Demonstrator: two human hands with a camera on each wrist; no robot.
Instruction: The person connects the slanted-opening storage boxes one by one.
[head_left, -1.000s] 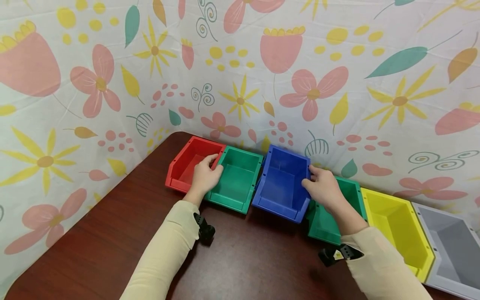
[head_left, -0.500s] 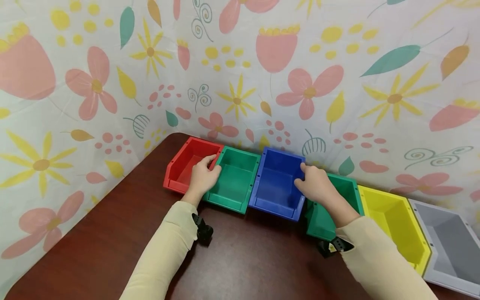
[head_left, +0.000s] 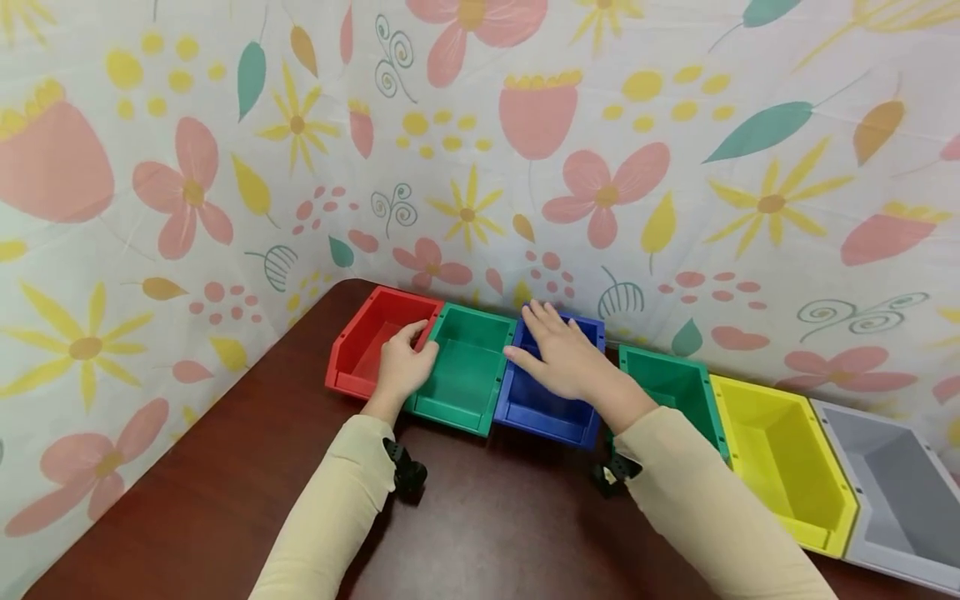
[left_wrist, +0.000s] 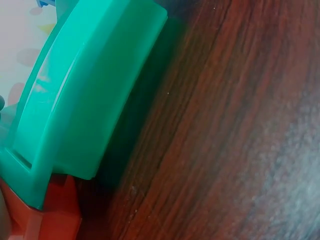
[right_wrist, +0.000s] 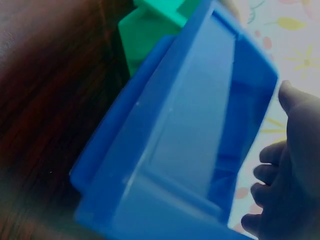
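My left hand [head_left: 405, 362] pinches the shared side edge between the red bin [head_left: 363, 354] and the left green bin [head_left: 465, 371], its thumb on the green side. The left wrist view shows the front of that green bin [left_wrist: 85, 100] with part of the red bin [left_wrist: 60, 215] below it. My right hand [head_left: 558, 354] is spread flat over the blue bin [head_left: 543, 412], fingertips by its back rim and hiding much of its inside. In the right wrist view the right fingers [right_wrist: 272, 175] stand loosely extended beside the blue bin [right_wrist: 150, 165].
Right of the blue bin stand another green bin [head_left: 663, 375], a yellow bin [head_left: 780, 467] and a grey bin [head_left: 900, 500], in a row. A flower-patterned cloth [head_left: 465, 125] hangs behind. The dark wooden table [head_left: 480, 517] extends in front of the bins.
The right hand has let go of the blue bin's right side and moved left over it, fingers spread. The blue bin has shifted left against the green bin. The left hand stays at its edge.
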